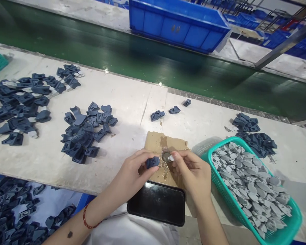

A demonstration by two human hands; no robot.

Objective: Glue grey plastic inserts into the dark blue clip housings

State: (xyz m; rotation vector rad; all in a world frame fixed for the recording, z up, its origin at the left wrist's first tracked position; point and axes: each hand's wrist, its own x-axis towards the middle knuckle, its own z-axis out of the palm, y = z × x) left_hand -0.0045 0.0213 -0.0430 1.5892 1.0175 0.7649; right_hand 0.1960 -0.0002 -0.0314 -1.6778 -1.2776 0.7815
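Note:
My left hand (136,168) pinches a dark blue plastic part (153,162) between thumb and fingers. Facing it, my right hand (192,170) grips a small light grey piece (171,158) at the fingertips. The grey piece is over or beside a small round dish (166,156), and I cannot tell whether it touches. That dish rests on a stained piece of brown cardboard (153,140) with wet-looking spots around it. Beyond the cardboard lie a few loose dark blue parts (174,110). The undersides of both held pieces are hidden by my fingers.
A green basket (211,157) of grey pieces stands at my right. Piles of blue parts (83,134) lie to the left, more at the right. A black phone (156,203) lies at the near edge. Past the green belt (112,58) sits a blue crate (178,25).

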